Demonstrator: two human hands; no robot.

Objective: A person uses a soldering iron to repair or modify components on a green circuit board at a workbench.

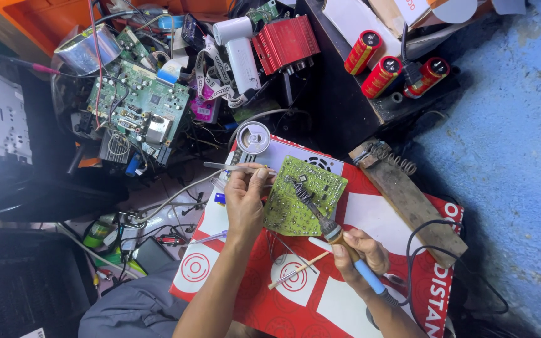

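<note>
Green board (305,195) on red mat (370,219); left hand (245,199) grips tweezers (233,167) at its left edge, right hand (359,251) grips soldering iron (336,235), tip on board.

Right hand (359,250) holding soldering iron (339,241), left hand (245,200) with tweezers (233,167), green circuit board (305,195)

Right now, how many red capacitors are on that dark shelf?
3: left one leaning at the shelf's back, middle one below it, right one by the black plug. More may be hidden.
</note>
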